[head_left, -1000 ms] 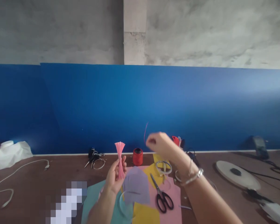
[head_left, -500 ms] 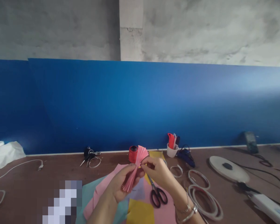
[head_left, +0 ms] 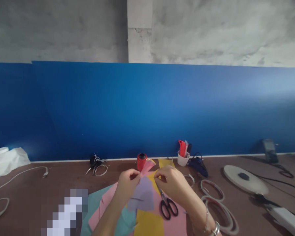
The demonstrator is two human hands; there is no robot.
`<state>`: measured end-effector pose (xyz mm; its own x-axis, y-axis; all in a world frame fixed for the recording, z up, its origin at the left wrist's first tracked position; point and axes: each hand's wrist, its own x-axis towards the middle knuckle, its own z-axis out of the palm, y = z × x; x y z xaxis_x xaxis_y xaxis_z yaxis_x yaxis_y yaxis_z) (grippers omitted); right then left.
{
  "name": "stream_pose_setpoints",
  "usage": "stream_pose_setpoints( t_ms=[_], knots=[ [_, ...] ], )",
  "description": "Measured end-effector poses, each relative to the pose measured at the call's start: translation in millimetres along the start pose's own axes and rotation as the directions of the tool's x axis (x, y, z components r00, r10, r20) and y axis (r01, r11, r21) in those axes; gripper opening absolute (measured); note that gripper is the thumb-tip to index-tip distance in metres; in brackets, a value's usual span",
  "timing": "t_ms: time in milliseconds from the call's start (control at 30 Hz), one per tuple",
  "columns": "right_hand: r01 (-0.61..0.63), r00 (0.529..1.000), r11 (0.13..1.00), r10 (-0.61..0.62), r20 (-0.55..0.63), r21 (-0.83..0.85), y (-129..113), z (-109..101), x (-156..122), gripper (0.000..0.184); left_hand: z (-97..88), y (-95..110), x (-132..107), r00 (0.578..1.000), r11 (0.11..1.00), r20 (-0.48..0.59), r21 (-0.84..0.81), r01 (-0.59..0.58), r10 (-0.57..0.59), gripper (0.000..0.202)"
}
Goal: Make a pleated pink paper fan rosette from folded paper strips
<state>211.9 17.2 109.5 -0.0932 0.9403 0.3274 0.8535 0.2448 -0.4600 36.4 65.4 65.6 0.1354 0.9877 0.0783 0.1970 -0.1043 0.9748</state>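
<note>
Brown tabletop (head_left: 51, 186) is strewn with paper (head_left: 149, 224), and behind the scissors (head_left: 168, 206) a pink fan (head_left: 146, 167) is pinched by the left hand (head_left: 127, 183), right hand (head_left: 173, 183) fingertips pressed together alongside.

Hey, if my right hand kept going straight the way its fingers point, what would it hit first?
Probably the pink pleated paper pinched in your left hand: the right hand points leftward at it, almost touching, though depth is hard to judge.
</note>
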Motion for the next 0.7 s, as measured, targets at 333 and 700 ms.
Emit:
stream_pose_setpoints(
  t_ms=[333, 700],
  knots=[
    [-0.038, 0.994, 0.935, 0.001, 0.107, 0.353, 1.9, -3.2, 3.8, 0.02, -2.2, -1.1, -10.3, 0.951, 0.968, 0.182, -0.024, -0.25, 0.25, 0.023],
    [-0.247, 0.968, 0.765, 0.165, 0.19, 0.595, 41.0, 10.9, 17.8, 0.021, -19.1, 28.4, -25.0, 0.844, 0.968, 0.49, 0.001, -0.249, 0.217, 0.015]
  ],
)
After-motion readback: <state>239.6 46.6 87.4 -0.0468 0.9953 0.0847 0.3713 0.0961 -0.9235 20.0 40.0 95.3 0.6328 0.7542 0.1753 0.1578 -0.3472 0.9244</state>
